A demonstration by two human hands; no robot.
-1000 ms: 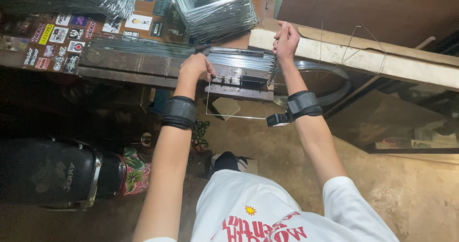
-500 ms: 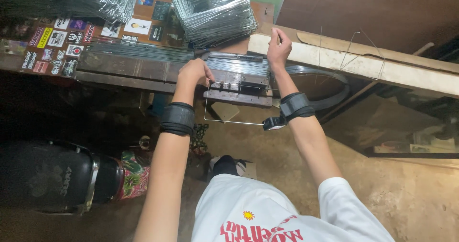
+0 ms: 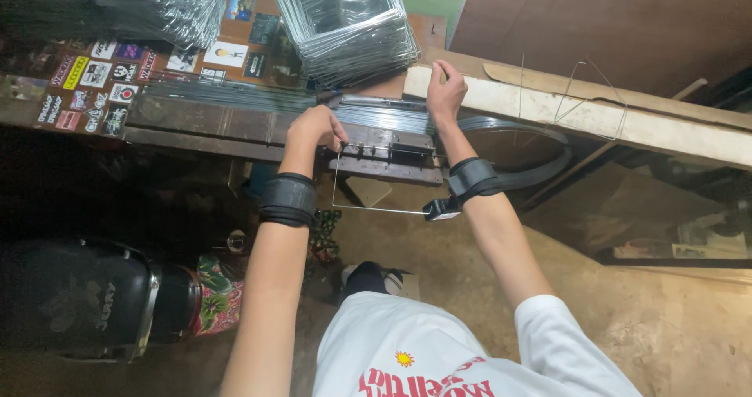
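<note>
Now our left hand (image 3: 317, 128) is clenched on the bent wire frame (image 3: 376, 209), which hangs below the metal jig (image 3: 388, 150) at the bench edge. Our right hand (image 3: 444, 91) pinches thin wire at one o'clock. Stacked wire squares (image 3: 348, 25) lie at twelve, stickers (image 3: 94, 83) at ten.

Single head view, looking down, near workbench (image 3: 196, 123).

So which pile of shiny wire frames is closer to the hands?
The square stack at top middle, just behind the bench, between the left hand and right hand. The other pile sits further off, at top left.
</note>
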